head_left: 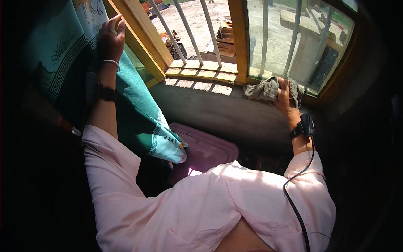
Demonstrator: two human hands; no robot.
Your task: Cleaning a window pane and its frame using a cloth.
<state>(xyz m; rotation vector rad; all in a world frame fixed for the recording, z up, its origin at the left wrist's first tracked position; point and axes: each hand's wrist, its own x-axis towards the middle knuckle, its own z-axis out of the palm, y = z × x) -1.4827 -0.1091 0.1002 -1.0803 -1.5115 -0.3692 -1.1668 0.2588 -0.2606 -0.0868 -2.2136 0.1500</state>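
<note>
My right hand (284, 97) is closed on a grey, rumpled cleaning rag (263, 90). It presses the rag to the lower edge of the right windowpane (273, 46), where the yellow frame meets the sill. My left hand (112, 38) is raised at the upper left, beside the edge of an open yellow window sash (140, 35). Its fingers are loosely bent and apart, with the palm turned away from view. Against that hand and forearm hangs a green and white patterned curtain (136, 107), which narrows to a gathered end lower down.
Metal bars (209, 31) cross the opening in the middle. Below runs a sunlit sill (199, 86) above a grey wall. A purple plastic lid (205, 145) lies beneath the window. A black cable (294, 201) trails from my right wrist strap. Stacked wood (225, 38) stands outside.
</note>
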